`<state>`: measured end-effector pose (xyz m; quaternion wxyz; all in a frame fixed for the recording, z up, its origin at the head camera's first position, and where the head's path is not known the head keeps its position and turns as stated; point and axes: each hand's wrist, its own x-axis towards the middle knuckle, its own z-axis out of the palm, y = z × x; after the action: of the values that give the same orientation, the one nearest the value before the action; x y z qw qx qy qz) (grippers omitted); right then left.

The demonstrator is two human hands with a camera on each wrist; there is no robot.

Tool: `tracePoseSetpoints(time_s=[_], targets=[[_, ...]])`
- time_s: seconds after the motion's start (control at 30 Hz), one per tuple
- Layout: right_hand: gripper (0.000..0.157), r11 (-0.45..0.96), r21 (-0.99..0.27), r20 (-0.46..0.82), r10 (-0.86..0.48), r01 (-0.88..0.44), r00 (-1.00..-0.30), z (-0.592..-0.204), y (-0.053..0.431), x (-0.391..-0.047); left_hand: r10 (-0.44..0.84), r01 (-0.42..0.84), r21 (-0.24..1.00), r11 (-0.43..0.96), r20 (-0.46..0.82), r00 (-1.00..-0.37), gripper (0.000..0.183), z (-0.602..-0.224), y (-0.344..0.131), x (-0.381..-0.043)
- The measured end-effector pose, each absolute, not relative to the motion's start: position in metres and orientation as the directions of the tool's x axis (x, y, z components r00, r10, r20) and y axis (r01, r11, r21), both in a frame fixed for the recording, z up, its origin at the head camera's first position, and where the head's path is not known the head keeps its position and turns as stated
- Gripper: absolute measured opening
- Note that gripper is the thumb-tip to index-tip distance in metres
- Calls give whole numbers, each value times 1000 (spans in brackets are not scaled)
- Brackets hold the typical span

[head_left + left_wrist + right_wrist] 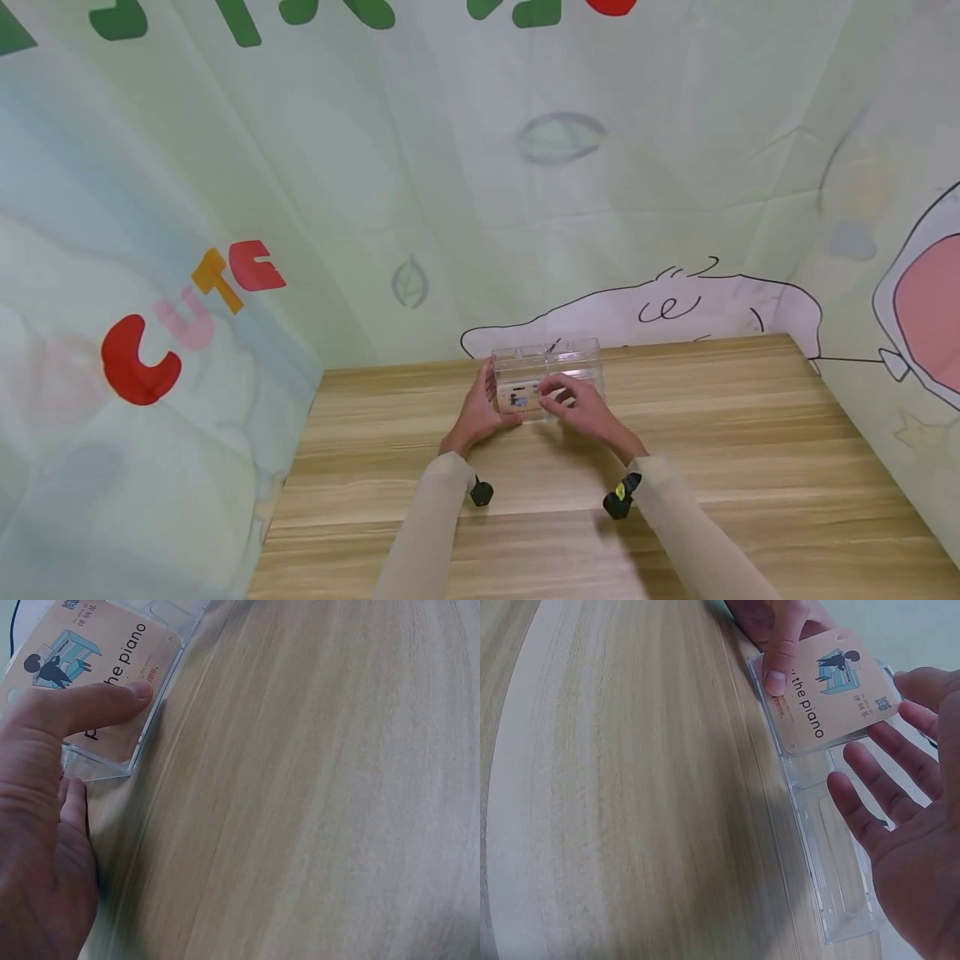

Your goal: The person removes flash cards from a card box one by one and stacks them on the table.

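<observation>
A clear plastic box with compartments stands at the back of the table, against the backdrop. In its left compartment is a peach card, printed with a figure at a blue piano and the words "the piano". My left hand grips the box's left end, its thumb lying across the card's lower part and the fingers round the side. At the card's upper corner, the thumb and index finger of my right hand pinch the edge, with the other fingers spread over the right compartment.
The wooden table spreads out in front of the box. A printed fabric backdrop rises behind it and along both sides. Each wrist carries a small black camera.
</observation>
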<state>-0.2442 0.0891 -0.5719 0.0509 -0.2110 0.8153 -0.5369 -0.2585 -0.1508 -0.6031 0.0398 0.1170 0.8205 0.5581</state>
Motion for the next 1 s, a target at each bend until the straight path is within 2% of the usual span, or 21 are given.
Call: tracePoseSetpoints(time_s=[0.2, 0.4, 0.57, 0.73, 1.0], targets=[[19, 316, -907, 140, -398, -278, -907, -573, 87, -244, 232, 141, 927, 347, 61, -971, 125, -604, -151, -258], [10, 314, -884, 195, -426, -346, -883, -576, 85, -246, 232, 149, 929, 338, 72, -970, 126, -606, -152, -259], [15, 318, -876, 204, -438, -363, -875, -579, 83, -247, 229, 166, 934, 316, 95, -969, 124, -597, -150, -253], [18, 345, -878, 174, -418, -333, -892, -577, 82, -246, 226, 171, 928, 330, 98, -969, 126, -607, -151, -259], [22, 349, -871, 206, -380, -346, -902, -567, 81, -247, 232, 151, 931, 333, 74, -970, 129, -608, -152, -259]])
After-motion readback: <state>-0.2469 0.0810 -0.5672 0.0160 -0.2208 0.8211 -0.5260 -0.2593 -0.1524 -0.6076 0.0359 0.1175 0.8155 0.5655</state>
